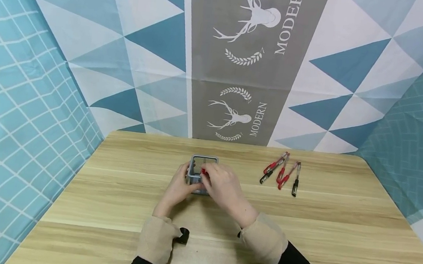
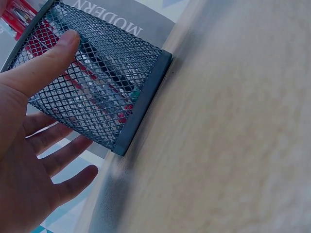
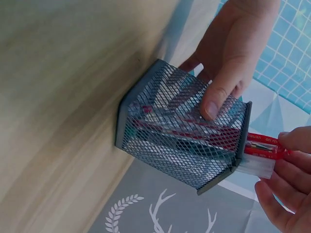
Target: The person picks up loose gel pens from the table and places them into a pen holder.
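Note:
A dark wire-mesh pen holder (image 3: 182, 128) stands upright on the wooden table, with red pens and a clear-barrelled one showing through its sides. My left hand (image 1: 177, 187) steadies it, thumb (image 2: 58, 56) across the near mesh and fingers round the far side. Over the holder's top, my right hand (image 1: 225, 187) pinches the end of a red pen (image 3: 262, 144) between thumb and fingers. The lower part of that pen is inside the mesh. A clear, whitish end (image 3: 257, 166) sticks out of the opening beside it.
To the right of the holder, several pens lie loose on the table, among them a red pen (image 1: 287, 177) and a black pen (image 1: 295, 187). A patterned cloth backdrop (image 1: 237, 74) rises behind the table's far edge. Blue tiled cloth (image 1: 25, 99) hangs at the left.

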Motion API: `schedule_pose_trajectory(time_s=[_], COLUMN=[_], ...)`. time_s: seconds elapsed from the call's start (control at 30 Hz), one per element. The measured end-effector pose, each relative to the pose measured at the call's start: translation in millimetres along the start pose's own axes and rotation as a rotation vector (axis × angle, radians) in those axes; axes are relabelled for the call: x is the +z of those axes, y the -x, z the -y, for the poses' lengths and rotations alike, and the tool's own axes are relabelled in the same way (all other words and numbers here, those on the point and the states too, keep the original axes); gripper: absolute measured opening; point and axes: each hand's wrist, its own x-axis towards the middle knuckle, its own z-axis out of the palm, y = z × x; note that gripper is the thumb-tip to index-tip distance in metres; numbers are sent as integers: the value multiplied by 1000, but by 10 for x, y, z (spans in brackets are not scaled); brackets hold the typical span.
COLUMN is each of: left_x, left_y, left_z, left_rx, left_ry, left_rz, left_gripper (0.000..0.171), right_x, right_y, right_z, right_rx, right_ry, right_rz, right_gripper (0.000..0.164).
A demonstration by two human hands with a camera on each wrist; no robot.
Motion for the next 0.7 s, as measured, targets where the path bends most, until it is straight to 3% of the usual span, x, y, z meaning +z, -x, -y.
schedule_pose_trajectory(time_s=[0.43, 0.7], left_x=[1, 6], left_y=[-12, -17], left_z=[23, 36], left_rx=[13, 22], left_ry=[-10, -7], left_rz=[-3, -2], left_gripper=[80, 82], right_x=[28, -8], right_y=[-5, 33], right_z=[11, -10], right_rx=[-8, 9], right_ry=[69, 87], right_rz=[55, 101], right_gripper=[14, 27])
